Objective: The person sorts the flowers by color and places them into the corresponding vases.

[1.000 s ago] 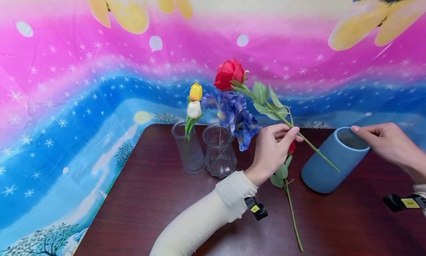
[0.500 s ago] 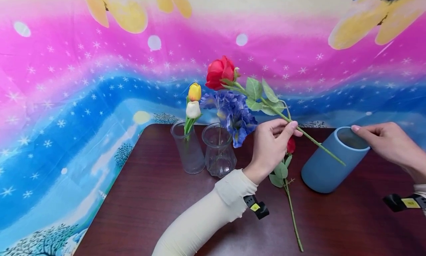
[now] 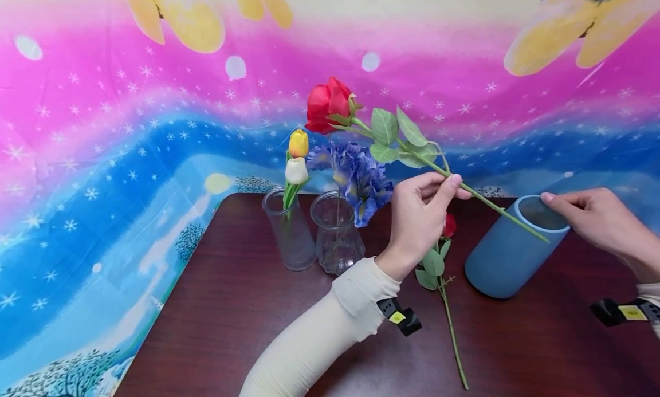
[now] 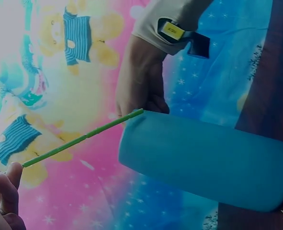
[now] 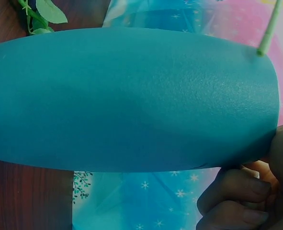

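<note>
A red rose is held by its green stem between thumb and fingers of my left hand. Its bloom points up and left, and the cut stem end overlaps the mouth of the blue vase in the head view. My right hand pinches that vase at its rim, thumb on top, and the vase leans to the right. In the left wrist view the stem reaches the vase's rim. A second red rose lies on the table between my left hand and the vase.
A clear glass vase with a yellow and a white tulip stands at the back left of the dark table. Beside it, a flared glass vase holds blue-purple flowers. A printed cloth hangs behind.
My left hand has risen slightly, and the rose's bloom has moved up and left. Its stem end has gone up and right to the blue vase's rim. The right hand keeps its grip there.
</note>
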`<state>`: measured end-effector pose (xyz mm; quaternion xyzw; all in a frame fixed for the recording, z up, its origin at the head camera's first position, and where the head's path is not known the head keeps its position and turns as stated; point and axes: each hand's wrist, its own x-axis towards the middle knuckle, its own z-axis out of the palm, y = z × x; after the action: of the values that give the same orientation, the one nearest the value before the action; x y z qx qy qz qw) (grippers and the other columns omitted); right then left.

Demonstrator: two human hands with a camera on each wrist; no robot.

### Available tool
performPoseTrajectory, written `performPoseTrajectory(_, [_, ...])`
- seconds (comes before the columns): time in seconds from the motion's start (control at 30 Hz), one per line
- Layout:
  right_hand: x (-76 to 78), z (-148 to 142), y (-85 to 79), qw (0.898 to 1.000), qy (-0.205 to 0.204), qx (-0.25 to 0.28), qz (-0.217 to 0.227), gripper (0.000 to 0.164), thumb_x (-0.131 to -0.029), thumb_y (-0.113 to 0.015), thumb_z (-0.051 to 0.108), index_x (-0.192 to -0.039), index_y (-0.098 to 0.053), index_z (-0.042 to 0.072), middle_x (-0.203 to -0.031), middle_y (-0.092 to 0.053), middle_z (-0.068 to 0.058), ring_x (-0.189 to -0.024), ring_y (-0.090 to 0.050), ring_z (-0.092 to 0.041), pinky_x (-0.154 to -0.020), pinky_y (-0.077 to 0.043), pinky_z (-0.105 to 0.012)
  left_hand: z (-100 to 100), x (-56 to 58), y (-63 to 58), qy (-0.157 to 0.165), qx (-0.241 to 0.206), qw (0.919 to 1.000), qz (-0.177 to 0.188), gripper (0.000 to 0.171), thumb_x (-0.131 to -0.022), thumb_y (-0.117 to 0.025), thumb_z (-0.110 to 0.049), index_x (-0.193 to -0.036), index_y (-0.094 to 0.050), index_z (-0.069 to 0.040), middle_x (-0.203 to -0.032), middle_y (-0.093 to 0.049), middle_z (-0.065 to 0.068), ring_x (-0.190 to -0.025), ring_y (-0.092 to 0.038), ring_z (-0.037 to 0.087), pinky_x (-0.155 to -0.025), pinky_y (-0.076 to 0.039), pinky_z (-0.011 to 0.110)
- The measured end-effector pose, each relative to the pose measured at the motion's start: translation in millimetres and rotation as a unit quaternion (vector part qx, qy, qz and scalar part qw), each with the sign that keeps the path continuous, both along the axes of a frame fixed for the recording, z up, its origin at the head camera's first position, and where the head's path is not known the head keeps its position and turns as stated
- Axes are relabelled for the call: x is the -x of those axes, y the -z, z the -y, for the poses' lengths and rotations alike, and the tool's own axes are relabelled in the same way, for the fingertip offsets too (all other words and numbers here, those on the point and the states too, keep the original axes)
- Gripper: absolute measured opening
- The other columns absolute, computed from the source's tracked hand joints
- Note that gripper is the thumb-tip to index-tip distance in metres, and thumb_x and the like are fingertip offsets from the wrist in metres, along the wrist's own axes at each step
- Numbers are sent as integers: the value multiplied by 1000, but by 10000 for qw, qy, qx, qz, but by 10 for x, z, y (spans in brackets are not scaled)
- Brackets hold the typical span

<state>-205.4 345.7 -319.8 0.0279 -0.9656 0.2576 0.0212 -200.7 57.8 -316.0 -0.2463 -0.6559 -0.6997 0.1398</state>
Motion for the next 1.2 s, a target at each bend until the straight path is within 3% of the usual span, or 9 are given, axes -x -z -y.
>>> performPoseTrajectory(0.1, [-1, 6, 6, 10000, -21, 23, -1, 59, -108, -39, 43, -61, -36, 9, -58, -24, 4, -51, -21, -13, -52, -21, -34, 7, 2, -27, -36, -178, 9998, -87, 27, -103, -60, -21, -99, -73, 2, -91, -78, 17, -39, -33, 16, -42, -30, 25])
performPoseTrajectory(0.33, [1, 42, -7, 10000, 4, -19, 53, 58, -109, -39, 41, -61, -41, 9, -58, -25, 4, -53, -23, -13, -52, -22, -33, 13, 27, -82, 11, -553, 9981, -265, 26, -102, -61, -17, -99, -72, 7, -90, -75, 23, -39, -30, 16, -42, -27, 25])
performPoseTrajectory(0.6, [-6, 59, -17, 10000, 36, -20, 73, 57, -109, -39, 41, -60, -38, 11, -58, -25, 5, -52, -24, -14, -52, -22, -33, -50, 42, -139, -354, -95, 9986, -383, 26, -103, -59, -20, -100, -74, 1, -90, -78, 13, -43, -30, 14, -44, -27, 22])
performPoseTrajectory(0.7, [-5, 54, -12, 10000, 33, -50, 60, 58, -109, -39, 41, -63, -49, 8, -57, -26, 4, -52, -24, -15, -51, -23, -33, -94, 59, -148, -466, 1, 9979, -440, 25, -103, -59, -20, -100, -75, -1, -89, -78, 12, -43, -31, 13, -44, -27, 21])
performPoseTrajectory(0.83, [1, 34, 9, 9999, 30, -103, -5, 57, -109, -39, 40, -82, -68, -1, -57, -28, 2, -52, -26, -17, -50, -24, -34, -147, 71, -158, -621, 307, 9963, -505, 26, -104, -58, -22, -101, -75, -4, -89, -79, 8, -43, -32, 11, -43, -28, 20])
performPoseTrajectory(1.0, [4, 13, 30, 9999, 90, -128, 70, 61, -110, -36, 41, -99, -68, -9, -57, -30, -1, -53, -27, -20, -51, -25, -35, -219, 96, -159, -783, 616, 9932, -596, 26, -104, -57, -25, -99, -76, -7, -87, -78, 4, -43, -35, 9, -43, -29, 18])
performPoseTrajectory(1.2, [16, 12, 13, 9998, 128, -96, 150, 62, -109, -35, 45, -75, -64, 1, -58, -30, 0, -53, -27, -20, -50, -25, -36, -327, 156, -152, -952, 1069, 9874, -682, 28, -105, -55, -29, -99, -76, -12, -84, -76, -1, -43, -36, 6, -42, -30, 16])
